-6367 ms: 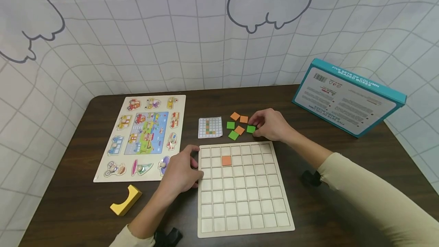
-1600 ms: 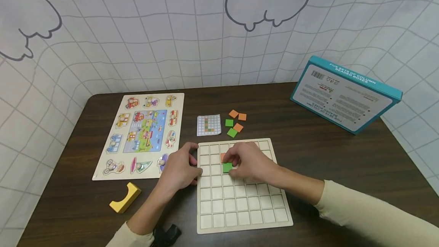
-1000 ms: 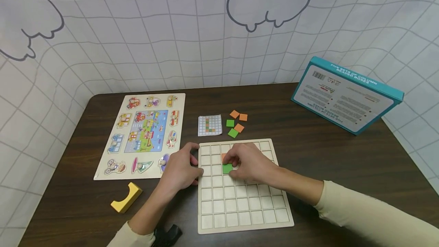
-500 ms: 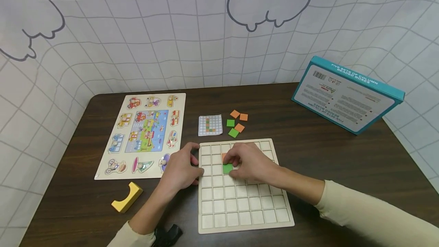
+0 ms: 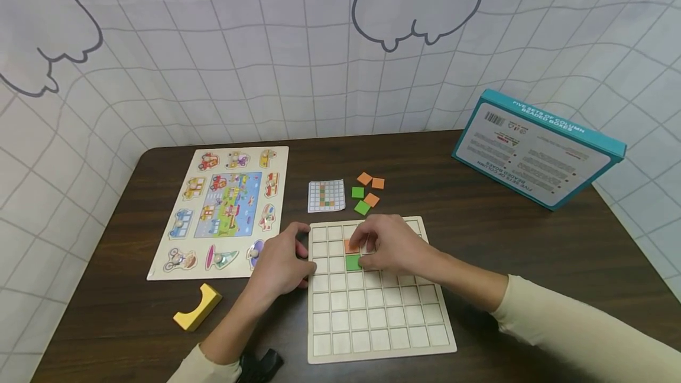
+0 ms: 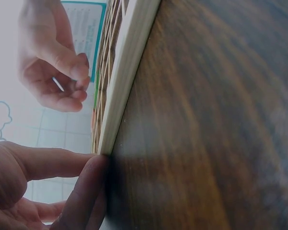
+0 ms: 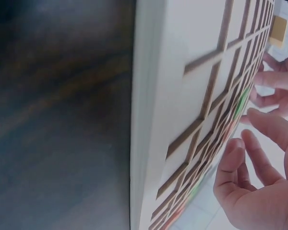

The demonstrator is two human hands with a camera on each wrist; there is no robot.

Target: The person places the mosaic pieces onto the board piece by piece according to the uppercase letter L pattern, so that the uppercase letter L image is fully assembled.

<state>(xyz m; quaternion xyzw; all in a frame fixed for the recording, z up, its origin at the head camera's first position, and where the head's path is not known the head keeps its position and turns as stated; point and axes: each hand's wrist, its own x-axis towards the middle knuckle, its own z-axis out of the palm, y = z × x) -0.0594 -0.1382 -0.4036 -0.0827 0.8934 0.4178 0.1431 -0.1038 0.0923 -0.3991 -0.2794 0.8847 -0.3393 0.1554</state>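
Green tile (image 5: pixel 352 262) sat in its square near the middle of the frame, under 1 orange tile (image 5: pixel 350 246), while the right hand (image 5: pixel 391 248) hung over it with loose fingers holding nothing and the left hand (image 5: pixel 279 265) pressed the wooden board (image 5: pixel 383 336) edge to keep it steady.

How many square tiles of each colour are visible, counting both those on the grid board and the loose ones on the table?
Orange tiles: 4, one on the grid board, three loose.
Green tiles: 3, one on the board, two loose.
Total: 7
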